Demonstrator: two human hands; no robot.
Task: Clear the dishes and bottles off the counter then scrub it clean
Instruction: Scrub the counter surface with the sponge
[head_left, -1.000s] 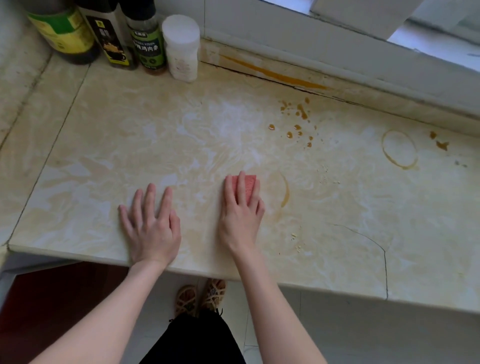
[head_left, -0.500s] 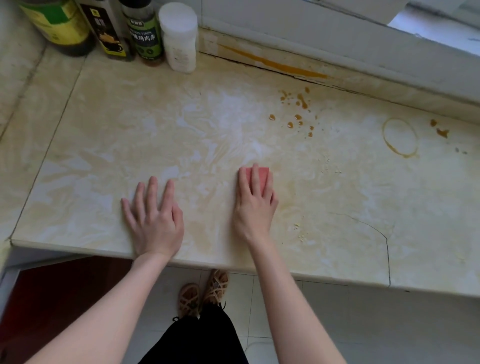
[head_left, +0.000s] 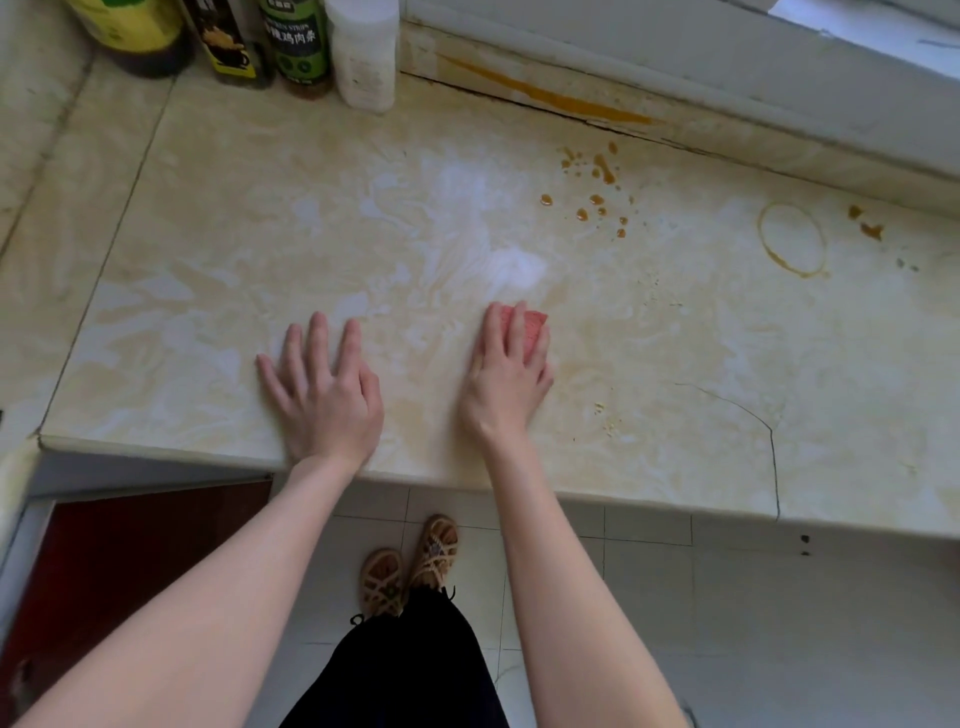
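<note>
My right hand (head_left: 506, 384) lies flat on a pink sponge (head_left: 535, 332) and presses it onto the beige marble counter (head_left: 675, 338). My left hand (head_left: 322, 395) rests open and flat on the counter near its front edge, a little to the left of the right one. White soapy smears (head_left: 511, 270) cover the surface ahead of the sponge. Brown drops (head_left: 597, 192) and a brown ring stain (head_left: 792, 239) mark the counter farther right. Three dark bottles (head_left: 296, 41) and a white container (head_left: 363, 57) stand at the back left corner.
A raised ledge with an orange streak (head_left: 545, 93) runs along the back under the window. A thin crack (head_left: 769, 431) crosses the counter at the front right. Below the edge are a red cabinet door (head_left: 130, 561) and tiled floor.
My right hand slid the sponge right over a brown arc stain, which is gone now, then a little back left. My left hand stayed flat in place.
</note>
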